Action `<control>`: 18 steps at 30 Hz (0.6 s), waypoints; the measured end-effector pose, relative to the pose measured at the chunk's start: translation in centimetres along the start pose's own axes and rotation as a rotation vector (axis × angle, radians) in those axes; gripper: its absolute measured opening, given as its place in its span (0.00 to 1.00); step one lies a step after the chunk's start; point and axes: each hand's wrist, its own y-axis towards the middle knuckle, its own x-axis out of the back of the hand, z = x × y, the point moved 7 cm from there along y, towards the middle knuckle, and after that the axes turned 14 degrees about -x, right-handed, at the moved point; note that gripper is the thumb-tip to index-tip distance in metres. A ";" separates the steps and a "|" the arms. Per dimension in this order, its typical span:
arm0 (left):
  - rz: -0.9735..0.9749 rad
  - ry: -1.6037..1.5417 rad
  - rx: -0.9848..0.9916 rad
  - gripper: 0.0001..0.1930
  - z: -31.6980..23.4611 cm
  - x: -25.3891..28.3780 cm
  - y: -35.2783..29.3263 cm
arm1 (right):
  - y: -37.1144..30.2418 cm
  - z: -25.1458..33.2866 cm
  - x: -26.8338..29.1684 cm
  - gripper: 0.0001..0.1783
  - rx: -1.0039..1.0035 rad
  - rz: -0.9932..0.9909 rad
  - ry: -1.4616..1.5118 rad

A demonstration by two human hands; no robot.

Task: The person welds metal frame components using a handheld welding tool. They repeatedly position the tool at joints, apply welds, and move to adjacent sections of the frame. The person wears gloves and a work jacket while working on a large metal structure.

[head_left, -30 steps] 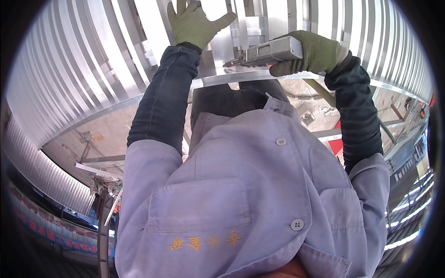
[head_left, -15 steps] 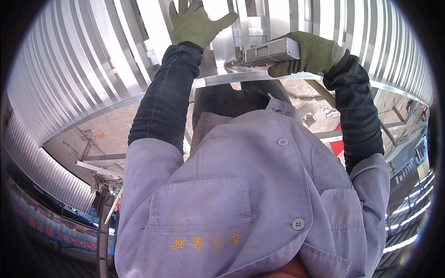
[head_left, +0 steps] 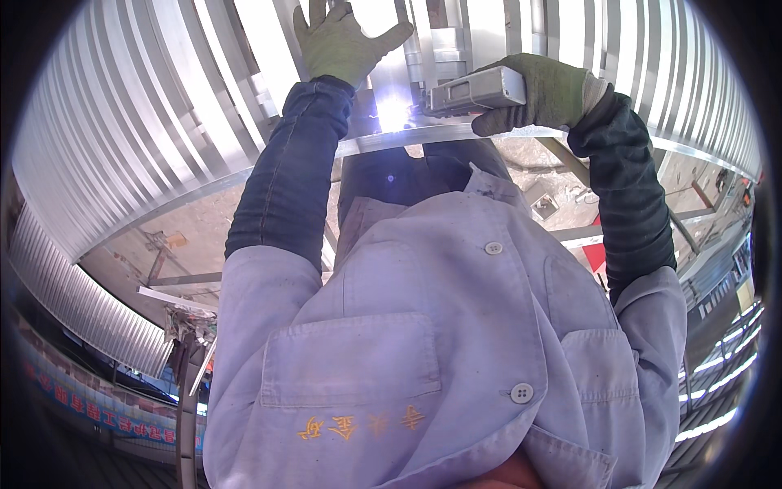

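The green-gloved right hand (head_left: 547, 91) grips a grey boxy tool (head_left: 476, 91) at a blue-white flare (head_left: 394, 115) on silver metal slats (head_left: 391, 72); the green-gloved left hand (head_left: 339, 42) is splayed. That spot looks underway, unfinished.

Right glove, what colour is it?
The right glove is olive green, shown in the head view.

The head camera looks steeply down from above, with a wide fisheye view. The left hand (head_left: 336, 47) and the right hand (head_left: 554, 94) are at the top of this view, farther from the lens. The pale grey jacket (head_left: 391, 281), below these hands, is the nearest to it. On both sides of the hands, metal slats (head_left: 122, 106) bend toward the edge.
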 end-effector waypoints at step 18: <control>-0.222 0.062 -0.186 0.50 1.9 -2.7 -0.2 | -9.7 -0.6 1.6 0.38 0.373 -0.340 0.146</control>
